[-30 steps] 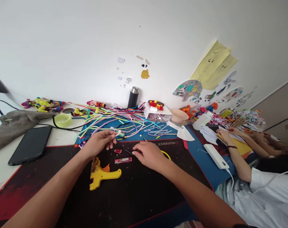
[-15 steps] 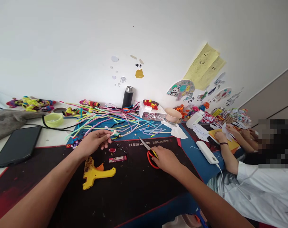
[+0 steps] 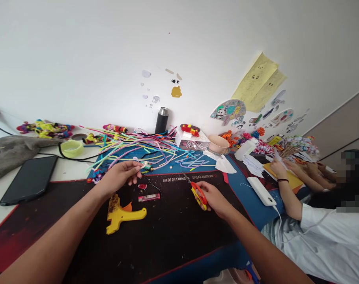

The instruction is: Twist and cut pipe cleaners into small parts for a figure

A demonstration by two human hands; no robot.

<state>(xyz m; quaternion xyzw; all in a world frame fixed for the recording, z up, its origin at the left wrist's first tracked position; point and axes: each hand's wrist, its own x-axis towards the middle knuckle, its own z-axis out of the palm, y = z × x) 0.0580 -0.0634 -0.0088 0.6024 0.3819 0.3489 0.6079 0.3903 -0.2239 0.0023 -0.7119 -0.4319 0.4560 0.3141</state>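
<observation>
My left hand [image 3: 125,173] is closed in a pinch on a small pale piece [image 3: 143,165], too small to name. Just beyond its fingertips is a small green item [image 3: 148,167]. My right hand [image 3: 212,198] grips scissors [image 3: 199,194] with red and yellow handles, the blades pointing away and to the left. On the black mat between and below the hands lie a small red fuzzy piece [image 3: 142,186], a pink lighter [image 3: 149,197] and a yellow hot glue gun [image 3: 120,213].
Colourful pipe cleaners [image 3: 132,148] are heaped at the back, near a black thermos [image 3: 161,120] and a white box [image 3: 194,142]. A phone [image 3: 28,179] lies left, beside green tape [image 3: 72,148]. To the right are a power bank [image 3: 261,191] and a co-worker's hand [image 3: 278,169].
My right hand has turned the scissors over, so the red handle now faces up, and has shifted slightly right. My left hand keeps its pinch. The view has shifted a little.
</observation>
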